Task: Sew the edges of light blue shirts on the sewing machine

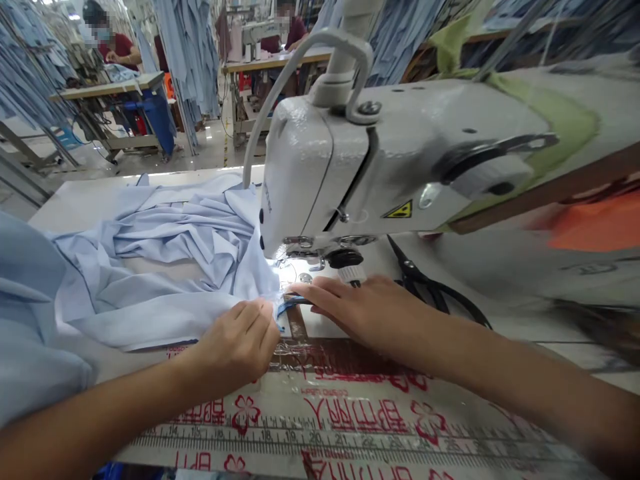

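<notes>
Light blue fabric point(200, 233) lies in loose folds left of a white sewing machine point(310, 167), its right edge under the lit needle area. My left hand point(245, 337) is closed on that edge, in front of the needle. Just right of it, my right hand point(350, 303) lies low over the machine bed, fingers together and pointing left. Beneath its fingertips is a small dark tool or strip, with a bright blue strip point(287, 305) between the two hands. Exactly what the right fingers grip is hidden.
Black scissors point(433, 283) lie behind my right forearm. A printed ruler point(280, 439) runs along the table's front edge. Orange cloth point(600, 220) is at the right. Beyond the table are hanging blue garments point(193, 60), other worktables and two people.
</notes>
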Motion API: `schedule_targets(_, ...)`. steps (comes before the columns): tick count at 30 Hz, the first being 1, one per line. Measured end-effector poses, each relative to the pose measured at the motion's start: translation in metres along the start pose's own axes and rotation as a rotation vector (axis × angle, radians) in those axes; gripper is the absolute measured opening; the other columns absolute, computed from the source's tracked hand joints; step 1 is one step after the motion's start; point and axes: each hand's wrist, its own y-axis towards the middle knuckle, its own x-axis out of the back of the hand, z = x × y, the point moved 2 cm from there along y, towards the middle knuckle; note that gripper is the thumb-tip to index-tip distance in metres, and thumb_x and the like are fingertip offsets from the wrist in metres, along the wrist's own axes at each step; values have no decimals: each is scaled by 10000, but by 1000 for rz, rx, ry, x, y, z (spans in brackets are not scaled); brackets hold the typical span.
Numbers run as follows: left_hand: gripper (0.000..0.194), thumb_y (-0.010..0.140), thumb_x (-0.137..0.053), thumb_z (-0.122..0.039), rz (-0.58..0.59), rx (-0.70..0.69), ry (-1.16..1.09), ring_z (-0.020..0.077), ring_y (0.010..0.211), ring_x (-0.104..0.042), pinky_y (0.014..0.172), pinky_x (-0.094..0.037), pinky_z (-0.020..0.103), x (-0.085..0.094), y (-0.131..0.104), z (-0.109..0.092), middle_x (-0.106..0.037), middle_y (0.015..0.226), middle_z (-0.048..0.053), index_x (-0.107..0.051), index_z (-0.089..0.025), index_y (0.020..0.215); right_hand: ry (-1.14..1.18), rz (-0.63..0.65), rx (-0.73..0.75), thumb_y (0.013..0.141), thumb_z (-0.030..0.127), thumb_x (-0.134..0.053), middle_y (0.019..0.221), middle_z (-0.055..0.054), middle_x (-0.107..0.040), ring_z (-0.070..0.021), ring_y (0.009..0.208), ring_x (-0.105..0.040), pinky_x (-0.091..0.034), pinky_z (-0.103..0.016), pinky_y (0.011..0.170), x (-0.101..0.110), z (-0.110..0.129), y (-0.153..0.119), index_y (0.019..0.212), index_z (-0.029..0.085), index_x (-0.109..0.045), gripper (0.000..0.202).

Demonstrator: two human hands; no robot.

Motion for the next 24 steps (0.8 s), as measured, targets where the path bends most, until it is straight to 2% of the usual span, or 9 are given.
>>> schedule_targets(2,169,820,-447,11,-5,5,4,228,897,-614,750,-541,339,0,0,0,-644,925,178,-558,0,947,-90,4,24,782,41,-437,785,-32,-652,-145,513,-552,-208,-273,427,-2,5,2,1137,168,-492,381)
schedule_targets(7,141,819,-463,-9,2,2,-5,222,865,-613,725,-540,341,-2,-2,0,-645,894,158,-567,-20,914,-30,-41,157,821,61,-396,757,-9,-626,-133,523,-556,-209,-286,419,-5,17,0,1086,148,-490,294)
schedule_targets(10,139,823,-457,-12,-4,-2,-1,218,861,-609,711,-538,333,-3,-2,1,-647,874,149,-569,-27,904,-88,-84,109,816,38,-373,769,-33,-627,-142,533,-561,-203,-290,418,-5,17,-1,1112,124,-472,324)
schedule_targets(12,135,824,-461,-17,-9,0,-1,218,870,-606,714,-535,329,-4,-2,1,-648,868,142,-569,-29,905,-119,-61,83,814,33,-369,806,-55,-636,-154,564,-573,-211,-294,421,-6,17,2,1085,113,-490,307)
schedule_targets(16,133,835,-457,-31,-10,-2,-8,216,890,-598,727,-532,328,-4,-2,1,-647,877,133,-567,-37,908,-123,-15,83,825,49,-365,811,-66,-627,-162,570,-555,-206,-300,425,-10,21,8,990,120,-525,239)
schedule_targets(21,137,839,-441,-20,-23,3,-25,213,881,-601,725,-535,332,-4,-1,1,-648,865,130,-564,-40,898,-145,-48,101,834,52,-357,753,-64,-599,-166,551,-526,-170,-303,414,-10,29,12,925,130,-539,218)
schedule_targets(24,124,831,-455,-17,-34,4,-41,218,871,-605,723,-537,335,-4,0,2,-647,856,139,-562,-28,893,-143,15,69,814,35,-372,811,-87,-628,-170,571,-553,-179,-298,410,-5,27,12,959,125,-557,251)
